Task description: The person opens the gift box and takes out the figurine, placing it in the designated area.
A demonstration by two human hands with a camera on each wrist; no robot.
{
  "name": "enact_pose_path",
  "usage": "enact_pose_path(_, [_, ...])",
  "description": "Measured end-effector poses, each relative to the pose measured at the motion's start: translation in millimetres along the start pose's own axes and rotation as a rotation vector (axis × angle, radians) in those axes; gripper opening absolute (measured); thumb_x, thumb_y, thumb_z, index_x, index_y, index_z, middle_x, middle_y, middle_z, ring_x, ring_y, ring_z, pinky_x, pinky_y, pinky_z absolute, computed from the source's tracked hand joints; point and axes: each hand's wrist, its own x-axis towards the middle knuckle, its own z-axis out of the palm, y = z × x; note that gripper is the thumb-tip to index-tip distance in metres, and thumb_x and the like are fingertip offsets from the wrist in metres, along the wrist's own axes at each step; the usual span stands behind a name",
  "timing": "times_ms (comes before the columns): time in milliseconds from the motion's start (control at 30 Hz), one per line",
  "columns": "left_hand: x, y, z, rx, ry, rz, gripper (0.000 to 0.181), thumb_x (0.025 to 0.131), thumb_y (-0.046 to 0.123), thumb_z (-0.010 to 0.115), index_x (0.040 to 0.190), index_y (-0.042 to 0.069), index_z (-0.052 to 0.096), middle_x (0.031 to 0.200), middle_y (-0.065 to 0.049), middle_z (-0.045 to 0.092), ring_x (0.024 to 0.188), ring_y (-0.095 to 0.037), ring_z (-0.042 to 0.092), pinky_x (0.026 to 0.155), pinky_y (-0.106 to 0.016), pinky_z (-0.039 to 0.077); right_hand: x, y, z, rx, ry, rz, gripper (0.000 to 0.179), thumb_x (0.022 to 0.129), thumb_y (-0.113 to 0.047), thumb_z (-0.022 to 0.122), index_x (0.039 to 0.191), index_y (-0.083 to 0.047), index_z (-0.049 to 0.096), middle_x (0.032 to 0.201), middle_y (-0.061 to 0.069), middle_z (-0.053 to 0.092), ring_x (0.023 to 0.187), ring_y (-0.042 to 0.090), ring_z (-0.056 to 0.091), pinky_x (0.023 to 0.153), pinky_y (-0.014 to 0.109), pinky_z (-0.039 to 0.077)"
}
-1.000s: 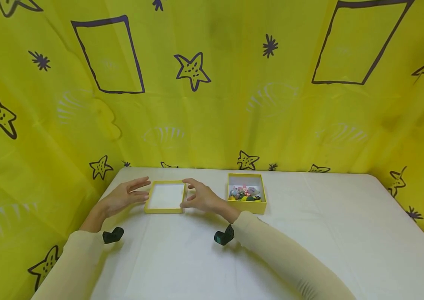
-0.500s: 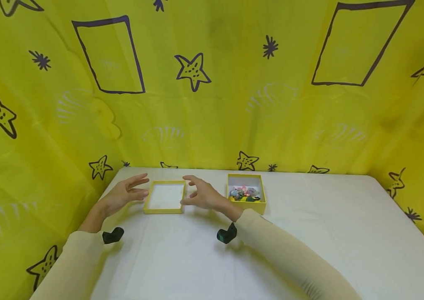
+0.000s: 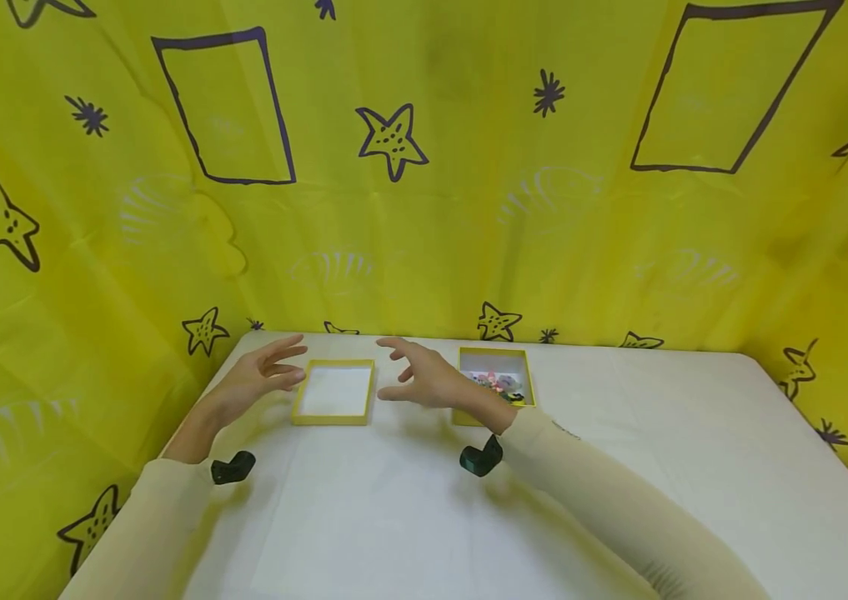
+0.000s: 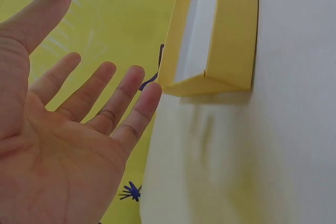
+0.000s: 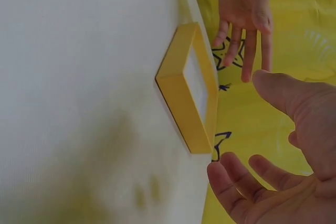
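A shallow yellow box lid (image 3: 331, 420) with a white inside lies open side up on the white table. My left hand (image 3: 258, 371) hovers at its left edge with the fingers extended and spread. In the left wrist view the palm of the left hand (image 4: 68, 150) faces the camera, holding nothing. To the right of the lid my right hand (image 3: 427, 377) is raised, thumb and fingers apart with a gap between them. Past that hand stands a deeper yellow box (image 3: 531, 379) with small colourful trinkets (image 3: 502, 383) in it, partly hidden by the right wrist.
The white table (image 3: 619, 467) reaches toward the right and front. Yellow curtains (image 3: 454, 225) printed with dark starfish enclose its back and sides. A dark wrist camera (image 3: 482, 456) sits under the right wrist, another dark camera (image 3: 233, 467) under the left.
My right hand has drawn away from the lid to the right and now overlaps the deeper box. The left hand stays by the lid's left edge, slightly higher.
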Motion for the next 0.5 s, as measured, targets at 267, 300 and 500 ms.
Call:
enact_pose_path(267, [4.9,10.0,11.7,0.013,-0.014,0.044,0.070,0.101,0.022,0.068,0.162,0.018,0.032,0.161,-0.017,0.039,0.137,-0.040,0.050,0.110,-0.054,0.046,-18.0,9.2,-26.6,-0.029,0.003,-0.047,0.081,0.091,-0.029,0.081,0.159,-0.020,0.038,0.146,0.011,0.054,0.104,0.023,0.067,0.082,0.033,0.058])
enact_pose_path(300, [5.3,10.8,13.2,0.014,-0.017,0.049,0.070,0.101,0.022,0.068,0.162,0.019,0.033,0.160,-0.016,0.040,0.137,-0.040,0.050,0.111,-0.058,0.043,-20.6,9.9,-29.7,-0.032,0.006,-0.052,0.081,0.091,-0.029,0.081,0.159,-0.020,0.038,0.146,0.011,0.054,0.104,0.023,0.066,0.081,0.034,0.058])
enact_pose_path(500, [9.0,13.5,21.6,0.007,-0.023,0.075,0.070,0.102,0.020,0.067,0.162,0.020,0.032,0.160,-0.015,0.041,0.137,-0.040,0.050,0.110,-0.059,0.044,-35.1,13.9,-44.3,-0.053,0.007,-0.081,0.081,0.092,-0.026,0.080,0.159,-0.015,0.037,0.143,0.013,0.056,0.106,0.033,0.066,0.080,0.034,0.058])
